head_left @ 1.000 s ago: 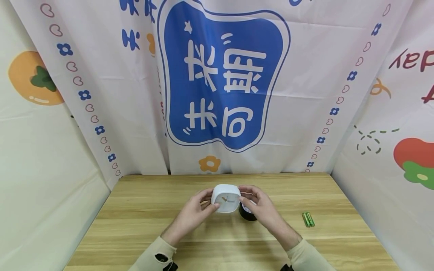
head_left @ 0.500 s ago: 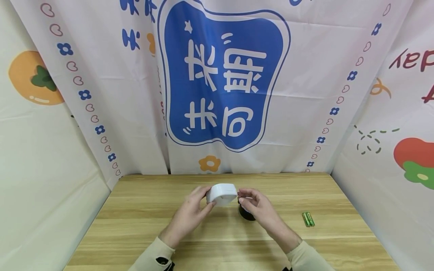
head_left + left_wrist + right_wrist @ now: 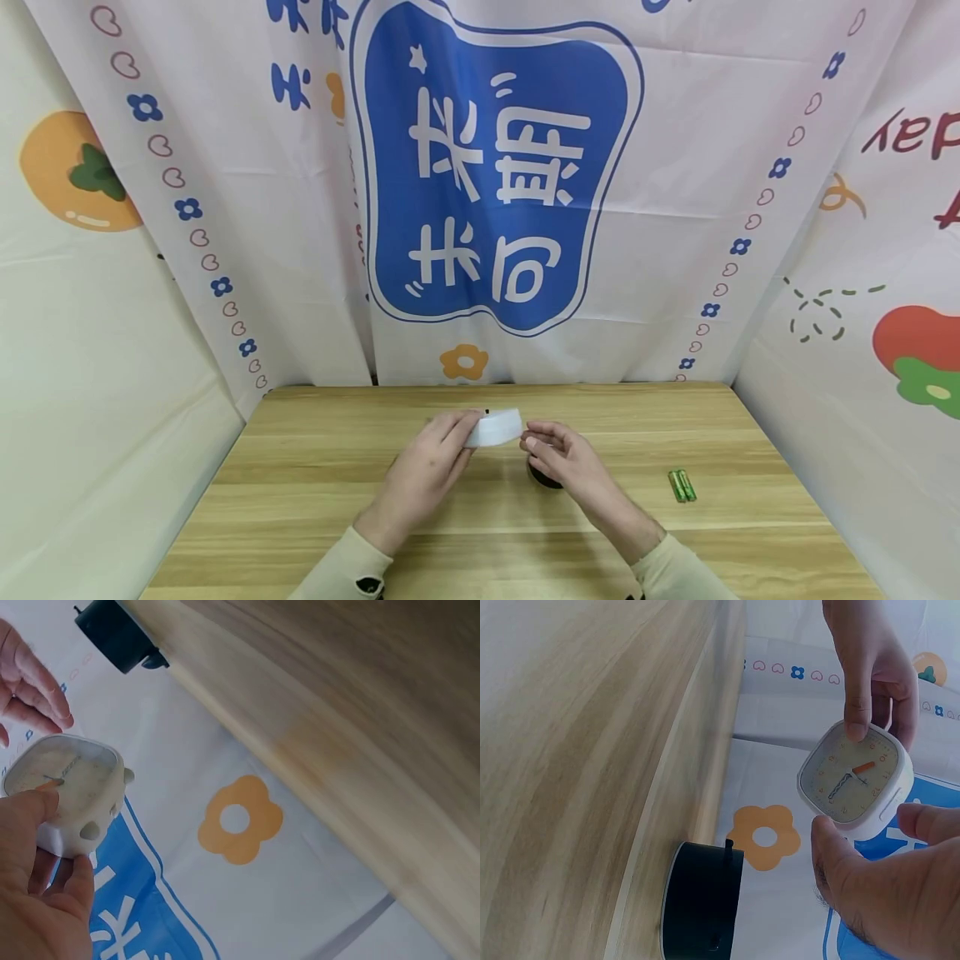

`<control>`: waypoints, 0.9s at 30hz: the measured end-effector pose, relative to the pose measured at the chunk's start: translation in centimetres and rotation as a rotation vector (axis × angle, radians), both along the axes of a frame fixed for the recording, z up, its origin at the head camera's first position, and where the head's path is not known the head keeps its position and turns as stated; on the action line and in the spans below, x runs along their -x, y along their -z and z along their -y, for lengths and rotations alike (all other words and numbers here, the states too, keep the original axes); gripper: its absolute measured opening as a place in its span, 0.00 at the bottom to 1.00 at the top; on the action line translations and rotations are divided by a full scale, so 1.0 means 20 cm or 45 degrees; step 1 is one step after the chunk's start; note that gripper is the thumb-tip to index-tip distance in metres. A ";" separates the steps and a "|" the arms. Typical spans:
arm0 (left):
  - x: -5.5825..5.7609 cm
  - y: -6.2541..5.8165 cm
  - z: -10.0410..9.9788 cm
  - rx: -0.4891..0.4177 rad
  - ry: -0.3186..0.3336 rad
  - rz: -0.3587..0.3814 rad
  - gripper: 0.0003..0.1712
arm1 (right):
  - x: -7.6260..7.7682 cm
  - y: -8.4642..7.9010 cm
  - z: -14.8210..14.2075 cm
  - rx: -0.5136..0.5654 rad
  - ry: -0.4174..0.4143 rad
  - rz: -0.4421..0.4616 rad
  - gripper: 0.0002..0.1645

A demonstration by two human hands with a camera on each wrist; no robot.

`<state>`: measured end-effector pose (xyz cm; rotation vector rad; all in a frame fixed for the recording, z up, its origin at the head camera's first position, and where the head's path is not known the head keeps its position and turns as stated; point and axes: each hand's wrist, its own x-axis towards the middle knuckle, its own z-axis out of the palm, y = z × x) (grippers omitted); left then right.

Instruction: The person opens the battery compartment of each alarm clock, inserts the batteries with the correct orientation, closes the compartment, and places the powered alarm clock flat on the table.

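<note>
My left hand grips a small white square clock above the table, thumb on the face and fingers behind. The right wrist view shows the face of the clock, with an orange hand and printed numerals. Small feet or knobs show on one side of the clock in the left wrist view. Just right of it, my right hand has loosely bent fingers, fingertips right at the clock's edge. Under the right hand stands a black round object with small protrusions, partly hidden.
Two green batteries lie side by side on the wooden table, to the right. A printed white cloth hangs behind the table's back edge, and more cloth hangs at both sides.
The clock has tipped so its face turned from the head camera, and it shows its white side. The right hand has let go of it; the left hand has rolled over with it.
</note>
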<state>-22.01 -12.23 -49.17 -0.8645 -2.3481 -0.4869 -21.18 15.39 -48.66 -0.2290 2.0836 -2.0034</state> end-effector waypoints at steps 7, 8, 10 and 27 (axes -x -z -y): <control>0.00 0.00 -0.02 0.116 -0.028 -0.186 0.35 | 0.01 0.00 0.00 -0.036 -0.008 -0.008 0.41; 0.00 0.00 -0.02 0.125 -0.027 -0.200 0.35 | 0.02 0.01 0.00 -0.038 -0.003 -0.005 0.41; 0.00 0.00 -0.03 0.133 -0.020 -0.232 0.36 | 0.02 0.01 0.00 -0.043 0.005 -0.005 0.42; -0.02 -0.02 -0.05 0.172 0.077 -0.412 0.37 | 0.04 0.00 0.03 0.003 0.021 0.033 0.44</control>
